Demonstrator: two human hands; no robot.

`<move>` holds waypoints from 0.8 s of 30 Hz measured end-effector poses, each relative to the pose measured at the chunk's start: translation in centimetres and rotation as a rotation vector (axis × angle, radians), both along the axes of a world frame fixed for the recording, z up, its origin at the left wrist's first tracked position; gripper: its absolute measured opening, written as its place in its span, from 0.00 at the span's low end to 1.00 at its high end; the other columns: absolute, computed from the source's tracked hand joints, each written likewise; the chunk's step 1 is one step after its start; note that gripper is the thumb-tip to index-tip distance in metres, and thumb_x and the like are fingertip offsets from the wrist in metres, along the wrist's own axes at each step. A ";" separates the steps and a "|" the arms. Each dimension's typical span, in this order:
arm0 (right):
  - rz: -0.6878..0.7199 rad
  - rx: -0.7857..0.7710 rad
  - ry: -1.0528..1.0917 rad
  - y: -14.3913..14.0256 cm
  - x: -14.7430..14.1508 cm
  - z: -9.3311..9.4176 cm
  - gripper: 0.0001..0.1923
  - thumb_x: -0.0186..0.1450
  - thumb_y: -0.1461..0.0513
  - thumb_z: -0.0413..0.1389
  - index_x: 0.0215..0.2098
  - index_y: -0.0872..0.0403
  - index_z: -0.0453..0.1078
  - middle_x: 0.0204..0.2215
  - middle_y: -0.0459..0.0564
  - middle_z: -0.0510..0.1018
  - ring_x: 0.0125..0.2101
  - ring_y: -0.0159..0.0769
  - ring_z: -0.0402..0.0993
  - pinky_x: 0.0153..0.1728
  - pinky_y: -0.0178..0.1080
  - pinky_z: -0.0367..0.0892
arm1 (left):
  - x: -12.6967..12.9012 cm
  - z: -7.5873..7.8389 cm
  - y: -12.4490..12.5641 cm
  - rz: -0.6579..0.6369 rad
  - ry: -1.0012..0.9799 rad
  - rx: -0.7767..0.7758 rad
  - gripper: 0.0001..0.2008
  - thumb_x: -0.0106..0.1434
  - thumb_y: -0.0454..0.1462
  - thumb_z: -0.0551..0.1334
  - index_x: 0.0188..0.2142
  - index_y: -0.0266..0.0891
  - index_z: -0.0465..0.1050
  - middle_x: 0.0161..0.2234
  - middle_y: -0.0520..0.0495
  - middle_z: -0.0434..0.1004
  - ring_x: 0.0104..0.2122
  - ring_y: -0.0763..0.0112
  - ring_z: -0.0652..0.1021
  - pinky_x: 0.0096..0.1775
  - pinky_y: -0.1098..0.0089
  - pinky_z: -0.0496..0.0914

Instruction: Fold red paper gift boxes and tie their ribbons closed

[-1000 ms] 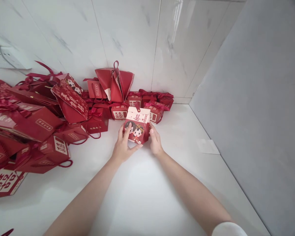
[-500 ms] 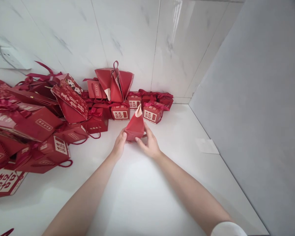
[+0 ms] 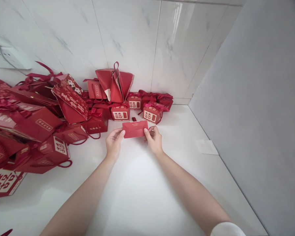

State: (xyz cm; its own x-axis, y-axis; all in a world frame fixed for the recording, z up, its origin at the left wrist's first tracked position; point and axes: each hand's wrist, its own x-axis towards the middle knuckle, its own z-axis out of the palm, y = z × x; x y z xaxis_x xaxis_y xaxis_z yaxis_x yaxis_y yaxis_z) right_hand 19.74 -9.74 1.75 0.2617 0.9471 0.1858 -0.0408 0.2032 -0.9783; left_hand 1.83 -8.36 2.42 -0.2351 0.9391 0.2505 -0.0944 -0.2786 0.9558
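Red card stock, folded flat, is what both hands now hold at centre frame: the small red box (image 3: 135, 128) presents as a plain horizontal rectangle with faint gold lettering, raised slightly above the white counter (image 3: 142, 190). One second ago the same item stood upright, showing its printed cartoon panel and cream top flap; half a second ago it was turned to a pointed, half-collapsed shape. It has since been turned so that only a plain red face shows.

Left hand (image 3: 113, 143): fingertips pinch the box's left end, thumb beneath, remaining fingers curled. Right hand (image 3: 153, 140): thumb and forefinger pinch the right end. Both hands have moved apart from their earlier cupped position to the two short edges. Neither hand is spread flat or empty.

Judgement: the item is being reoriented or flattened between the hands; whether it is fully collapsed cannot be told from this view.

Surroundings unchanged: finished small boxes with ribbon (image 3: 149, 113) stand just behind the held item, against the marble wall (image 3: 130, 39). An open red carton (image 3: 114, 81) sits above them at upper centre. A heap of larger red gift bags (image 3: 27, 121) fills the left of the frame. A pale paper scrap (image 3: 206, 147) lies to the right, well apart.
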 end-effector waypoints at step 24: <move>0.000 0.027 -0.232 -0.5 0.4 -0.1 0.21 0.71 0.45 0.42 0.29 0.48 0.62 0.15 0.40 0.70 0.18 0.36 0.72 0.24 0.36 0.65 | 0.3 0.4 -1.5 -0.047 0.614 0.271 0.30 0.66 0.42 0.60 0.66 0.45 0.56 0.62 0.39 0.64 0.60 0.58 0.69 0.61 0.57 0.64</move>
State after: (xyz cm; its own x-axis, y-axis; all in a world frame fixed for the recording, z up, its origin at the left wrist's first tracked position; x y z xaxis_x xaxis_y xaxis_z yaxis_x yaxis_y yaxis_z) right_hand 20.12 -10.24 1.67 0.2092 0.9409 0.2664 0.1844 0.2296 -0.9557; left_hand 2.15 -9.86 2.82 0.0650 0.8302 0.5536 0.4256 -0.5249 0.7372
